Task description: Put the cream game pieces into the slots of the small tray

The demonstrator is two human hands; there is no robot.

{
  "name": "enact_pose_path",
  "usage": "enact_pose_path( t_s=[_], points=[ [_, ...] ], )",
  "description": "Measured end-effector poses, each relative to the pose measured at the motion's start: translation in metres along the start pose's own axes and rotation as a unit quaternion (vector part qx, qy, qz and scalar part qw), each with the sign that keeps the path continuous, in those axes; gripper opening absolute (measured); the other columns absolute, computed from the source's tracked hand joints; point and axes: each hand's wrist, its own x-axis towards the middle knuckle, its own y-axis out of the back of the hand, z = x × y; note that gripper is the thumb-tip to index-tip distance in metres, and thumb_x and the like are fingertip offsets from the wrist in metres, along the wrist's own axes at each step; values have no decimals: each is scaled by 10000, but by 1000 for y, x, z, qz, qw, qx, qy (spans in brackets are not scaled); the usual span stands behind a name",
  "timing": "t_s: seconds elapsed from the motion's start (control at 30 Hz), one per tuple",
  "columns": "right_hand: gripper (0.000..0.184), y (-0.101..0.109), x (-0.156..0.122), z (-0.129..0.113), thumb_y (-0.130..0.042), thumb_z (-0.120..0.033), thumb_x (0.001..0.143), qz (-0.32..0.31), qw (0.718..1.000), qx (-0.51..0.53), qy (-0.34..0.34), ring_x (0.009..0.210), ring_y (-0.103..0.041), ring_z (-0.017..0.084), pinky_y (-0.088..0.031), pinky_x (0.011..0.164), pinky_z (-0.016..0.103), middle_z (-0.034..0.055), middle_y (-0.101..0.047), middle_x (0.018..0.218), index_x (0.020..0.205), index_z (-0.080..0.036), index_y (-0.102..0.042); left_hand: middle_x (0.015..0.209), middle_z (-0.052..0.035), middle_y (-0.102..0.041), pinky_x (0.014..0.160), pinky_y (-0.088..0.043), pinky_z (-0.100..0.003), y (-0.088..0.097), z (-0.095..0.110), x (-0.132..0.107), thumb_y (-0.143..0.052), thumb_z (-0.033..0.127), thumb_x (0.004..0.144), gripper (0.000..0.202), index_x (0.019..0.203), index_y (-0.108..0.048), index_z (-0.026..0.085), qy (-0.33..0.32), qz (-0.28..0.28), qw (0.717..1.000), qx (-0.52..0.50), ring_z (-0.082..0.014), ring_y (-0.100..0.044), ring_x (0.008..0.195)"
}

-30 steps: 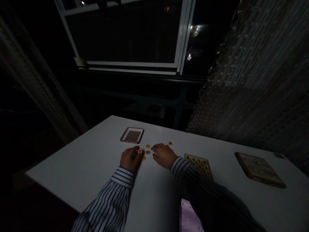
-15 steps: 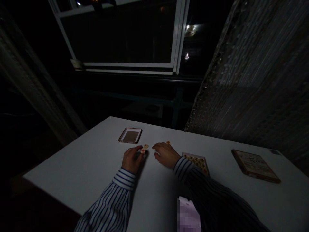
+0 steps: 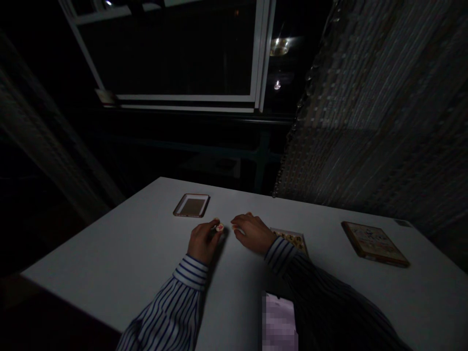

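Note:
In dim light my left hand point(image 3: 203, 240) rests on the white table point(image 3: 120, 248) with its fingers curled, pinching a small round game piece point(image 3: 219, 227) with a red mark. My right hand point(image 3: 252, 232) lies just to its right, fingers bent down over the table; whatever is under them is hidden. A shallow tray of round pieces point(image 3: 292, 240) sits right behind my right wrist. Both sleeves are striped.
A small empty rectangular tray point(image 3: 191, 205) lies beyond my left hand. A flat brown box lid point(image 3: 374, 243) is at the right of the table. A dark window and a beaded curtain point(image 3: 365, 107) stand behind. A pinkish object point(image 3: 280, 319) is near my chest.
Several loose round pieces between my hands have gone from view; only the one at my left fingertips shows. Both hands have drawn slightly closer together, and the view has shifted left.

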Motion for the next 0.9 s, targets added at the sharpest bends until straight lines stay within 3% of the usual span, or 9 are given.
enact_pose_path(
  t_s=[0.33, 0.9],
  points=[
    [320, 6, -14, 9, -402, -232, 807, 4, 1000, 7, -12, 1105, -398, 176, -279, 907, 321, 49, -527, 1141, 1106, -184, -505, 974, -52, -636, 837, -434, -349, -8, 12, -2, -514, 346, 751, 288, 991, -571, 198, 10, -14, 1000, -8, -183, -564, 901],
    [339, 6, -34, 22, -438, -246, 797, 34, 999, 17, -25, 1060, -436, 182, -317, 877, 334, 58, -526, 1159, 1124, -184, -500, 911, -53, -642, 798, -450, -344, -17, 27, -3, -522, 331, 752, 270, 978, -573, 191, -40, -16, 999, -12, -181, -575, 861]
  ],
)
